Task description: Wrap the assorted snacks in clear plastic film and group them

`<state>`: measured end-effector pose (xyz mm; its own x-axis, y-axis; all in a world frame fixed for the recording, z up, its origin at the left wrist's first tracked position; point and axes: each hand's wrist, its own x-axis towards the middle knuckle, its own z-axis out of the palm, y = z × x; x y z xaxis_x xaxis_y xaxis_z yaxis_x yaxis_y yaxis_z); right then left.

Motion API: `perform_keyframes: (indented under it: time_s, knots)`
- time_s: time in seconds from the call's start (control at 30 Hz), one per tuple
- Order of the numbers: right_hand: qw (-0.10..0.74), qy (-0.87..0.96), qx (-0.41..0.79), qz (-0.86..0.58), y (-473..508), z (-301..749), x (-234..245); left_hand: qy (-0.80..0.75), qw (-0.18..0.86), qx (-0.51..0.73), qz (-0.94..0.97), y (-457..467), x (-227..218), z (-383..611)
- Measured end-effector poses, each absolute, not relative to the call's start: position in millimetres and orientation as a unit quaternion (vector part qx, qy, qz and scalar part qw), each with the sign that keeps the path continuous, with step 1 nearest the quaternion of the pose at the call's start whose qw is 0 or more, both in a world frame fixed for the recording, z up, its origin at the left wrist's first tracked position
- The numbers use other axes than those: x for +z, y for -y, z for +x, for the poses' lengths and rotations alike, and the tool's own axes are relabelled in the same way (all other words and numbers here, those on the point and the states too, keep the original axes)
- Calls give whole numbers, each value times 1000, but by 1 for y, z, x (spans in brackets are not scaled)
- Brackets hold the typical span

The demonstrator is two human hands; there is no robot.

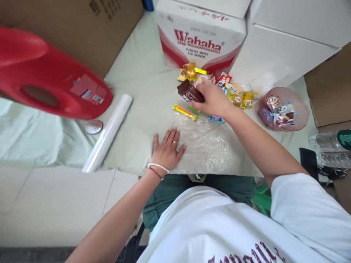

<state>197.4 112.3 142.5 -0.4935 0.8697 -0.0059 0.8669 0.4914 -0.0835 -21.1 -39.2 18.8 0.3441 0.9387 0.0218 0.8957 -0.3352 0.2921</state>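
My right hand is closed on a dark brown wrapped snack, above a pile of mixed wrapped sweets. Yellow-wrapped sweets lie behind it, and more yellow packets are to its right. A thin yellow stick packet rests just in front of the snack. My left hand lies flat on the table, fingers spread and holding nothing, at the left edge of a crumpled clear plastic bag. A pink translucent bowl at the right contains several wrapped snacks.
A white-and-red Wahaba carton stands behind the sweets, beside white boxes. At left are a big red plastic container, a white roll and a small round tin. Clear bottles lie at the far right.
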Motion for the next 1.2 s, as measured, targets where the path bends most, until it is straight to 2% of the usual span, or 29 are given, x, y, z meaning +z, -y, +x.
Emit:
perform_keyframes:
  time_s: [0.1, 0.17, 0.27, 0.43, 0.53, 0.63, 0.9, 1.2]
  knots:
    - [-41, 874, 82, -477, -59, 197, 133, -562, 121, 100, 812, 40, 17, -22]
    - [-91, 867, 70, -484, -28, 194, 120, -563, 121, 101, 811, 40, 17, -22]
    - [-120, 866, 43, -483, 5, 196, 104, -567, 119, 102, 809, 42, 17, -21]
    - [-86, 873, 115, -465, 16, 209, 105, -564, 120, 101, 811, 42, 19, -20]
    - [-103, 871, 142, -460, 10, 209, 109, -566, 118, 99, 810, 42, 19, -20]
    - [-137, 869, 141, -455, 9, 204, 108, -569, 115, 95, 808, 42, 19, -20]
    - [-162, 855, 114, -479, 21, 202, 101, -573, 118, 97, 805, 43, 19, -19]
    - [-149, 755, 106, -630, 12, 271, 104, -590, 118, 105, 792, 56, 13, -16]
